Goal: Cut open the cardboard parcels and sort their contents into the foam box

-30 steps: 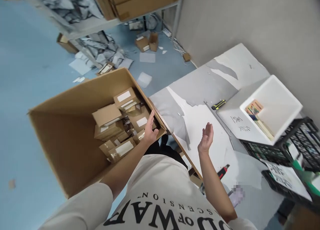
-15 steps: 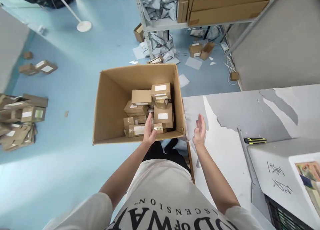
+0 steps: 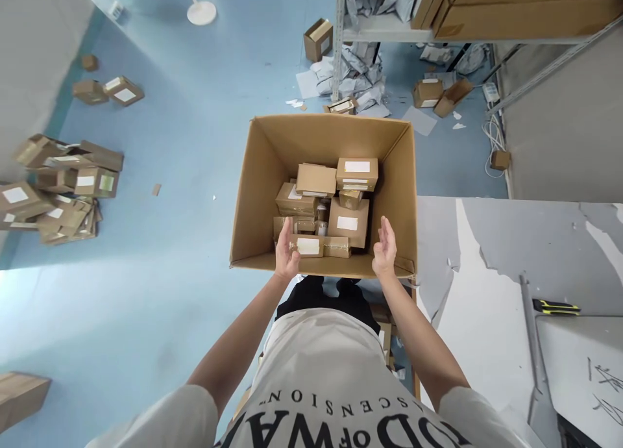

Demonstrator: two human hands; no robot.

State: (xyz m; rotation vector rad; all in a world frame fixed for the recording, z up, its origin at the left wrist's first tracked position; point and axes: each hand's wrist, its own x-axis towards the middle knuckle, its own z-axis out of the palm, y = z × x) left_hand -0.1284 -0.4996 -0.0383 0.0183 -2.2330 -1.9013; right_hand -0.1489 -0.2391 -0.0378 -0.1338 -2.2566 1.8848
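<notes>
A large open cardboard carton stands in front of me, with several small brown boxes inside. My left hand is over its near edge, fingers stretched out and holding nothing, close to a long taped box with a white label. Across from it, my right hand is also open and empty, near the carton's right side. Between the hands lies a squarish box with a white label. Farther back in the carton are a labelled box and a plain-topped box.
At right is a grey-white table with torn covering and a yellow-black utility knife. A metal shelf with grey bags stands behind. Piled cardboard boxes lie on the floor at left, and a wooden-looking box sits nearer.
My view has shifted left, so the surroundings and carton appear farther right. My right hand, earlier outside the carton over the table edge, is now over the carton's near right part. Both hands remain open.
</notes>
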